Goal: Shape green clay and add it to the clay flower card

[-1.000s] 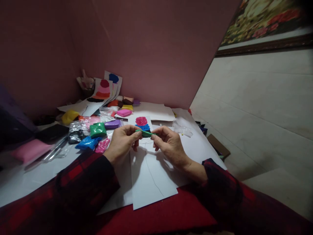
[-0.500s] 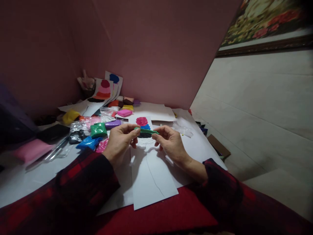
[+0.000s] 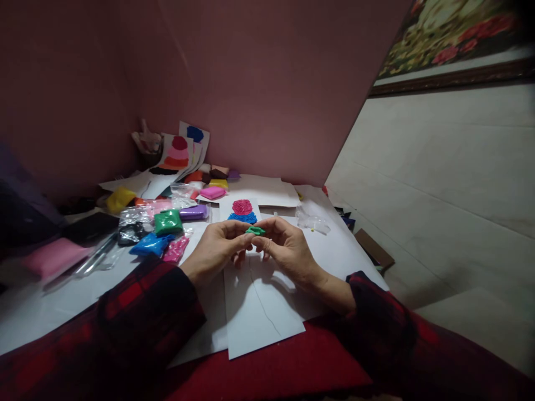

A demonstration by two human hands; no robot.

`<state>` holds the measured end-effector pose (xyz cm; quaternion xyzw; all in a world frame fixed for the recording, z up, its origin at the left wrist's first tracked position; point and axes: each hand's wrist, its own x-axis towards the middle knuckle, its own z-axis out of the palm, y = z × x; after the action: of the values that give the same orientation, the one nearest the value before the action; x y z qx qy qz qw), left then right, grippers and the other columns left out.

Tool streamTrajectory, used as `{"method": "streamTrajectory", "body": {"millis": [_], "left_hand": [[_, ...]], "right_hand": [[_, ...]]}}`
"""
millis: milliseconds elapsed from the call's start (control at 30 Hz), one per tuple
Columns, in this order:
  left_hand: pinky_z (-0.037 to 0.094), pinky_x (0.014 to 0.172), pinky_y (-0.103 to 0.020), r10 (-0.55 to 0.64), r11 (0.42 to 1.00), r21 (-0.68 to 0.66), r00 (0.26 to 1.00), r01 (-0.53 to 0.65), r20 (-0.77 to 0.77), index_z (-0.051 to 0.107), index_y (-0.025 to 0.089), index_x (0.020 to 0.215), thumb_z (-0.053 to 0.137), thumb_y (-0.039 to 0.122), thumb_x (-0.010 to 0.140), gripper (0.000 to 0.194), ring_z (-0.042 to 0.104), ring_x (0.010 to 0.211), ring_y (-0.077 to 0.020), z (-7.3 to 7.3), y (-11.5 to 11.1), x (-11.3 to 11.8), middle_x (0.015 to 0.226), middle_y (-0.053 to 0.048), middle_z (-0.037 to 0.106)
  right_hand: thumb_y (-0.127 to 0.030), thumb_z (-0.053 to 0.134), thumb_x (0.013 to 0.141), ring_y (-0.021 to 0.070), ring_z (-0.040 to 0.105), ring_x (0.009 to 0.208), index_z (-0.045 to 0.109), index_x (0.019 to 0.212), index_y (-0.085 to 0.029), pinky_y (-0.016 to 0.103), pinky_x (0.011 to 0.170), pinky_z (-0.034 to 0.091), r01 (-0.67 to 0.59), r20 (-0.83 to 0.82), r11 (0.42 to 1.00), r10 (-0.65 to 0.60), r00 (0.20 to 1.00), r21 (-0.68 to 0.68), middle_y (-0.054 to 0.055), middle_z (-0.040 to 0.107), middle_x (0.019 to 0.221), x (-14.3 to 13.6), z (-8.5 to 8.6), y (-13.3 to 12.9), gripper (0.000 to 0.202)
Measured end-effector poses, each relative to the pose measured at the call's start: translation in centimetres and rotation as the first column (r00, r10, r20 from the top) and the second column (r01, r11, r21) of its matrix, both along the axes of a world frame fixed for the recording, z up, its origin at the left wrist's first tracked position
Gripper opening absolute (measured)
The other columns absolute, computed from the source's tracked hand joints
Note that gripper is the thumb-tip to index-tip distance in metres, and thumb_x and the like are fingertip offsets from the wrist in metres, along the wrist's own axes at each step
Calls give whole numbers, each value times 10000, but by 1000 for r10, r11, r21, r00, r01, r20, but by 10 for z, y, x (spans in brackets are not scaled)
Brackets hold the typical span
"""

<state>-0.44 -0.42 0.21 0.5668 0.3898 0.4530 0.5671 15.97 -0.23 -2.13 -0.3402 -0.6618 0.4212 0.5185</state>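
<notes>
Between my fingertips is a small folded piece of green clay (image 3: 255,230), held above the paper. My left hand (image 3: 219,245) pinches its left end, and my right hand (image 3: 288,248) pinches the right end, the two hands nearly touching. Below them lies a white sheet (image 3: 261,312) with a thin curved pencil line. At its top, a pink textured clay patch (image 3: 243,208) sits above a blue clay band (image 3: 241,218). My fingers hide the part of the sheet under the blue band.
To the left are packets of clay, among them green (image 3: 168,222), blue (image 3: 151,243) and purple (image 3: 194,212). Sheets with coloured clay shapes (image 3: 178,153) lean at the back. A clear plastic bag (image 3: 313,220) lies to the right. Red cloth (image 3: 284,362) shows at the front edge.
My hands have come together. The green clay, stretched out long between them before, is now folded into a short piece. The dark band on the sheet is now covered by my fingers.
</notes>
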Motion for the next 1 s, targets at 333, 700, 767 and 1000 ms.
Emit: {"method": "streamTrajectory", "body": {"millis": [333,700,767,1000], "left_hand": [[337,392,-193,-6,1000,8,1000,6,-9,599,133,650,742,304,695,227,466,389,-63,0,0,0,540,36,567],[383,436,-206,-40,999,-23,997,42,58,618,140,694,741,407,737,297,497,447,-77,-2,0,0,572,27,580],[382,438,-211,-39,999,-1,998,39,55,613,140,678,740,379,734,276,491,445,-79,-1,-1,-1,559,30,569],[381,430,-216,-40,999,22,998,40,39,643,126,729,761,332,692,241,500,449,-83,-2,1,-1,629,-8,627]], "right_hand": [[-302,708,816,103,559,567,643,905,-190,213,463,487,-12,7,1000,12,1000,26,-31,596,663,-2,2,-3,157],[-270,652,859,100,551,565,633,900,-184,220,476,484,-20,-6,1000,20,1000,23,-22,594,678,0,3,-1,98],[-275,649,861,103,556,574,629,909,-183,221,478,487,-27,-1,999,27,1000,22,-19,595,685,0,3,-1,105],[-332,692,834,107,563,575,622,889,-178,219,468,481,-38,-10,999,38,999,23,-18,598,682,-2,4,-3,178]]}}
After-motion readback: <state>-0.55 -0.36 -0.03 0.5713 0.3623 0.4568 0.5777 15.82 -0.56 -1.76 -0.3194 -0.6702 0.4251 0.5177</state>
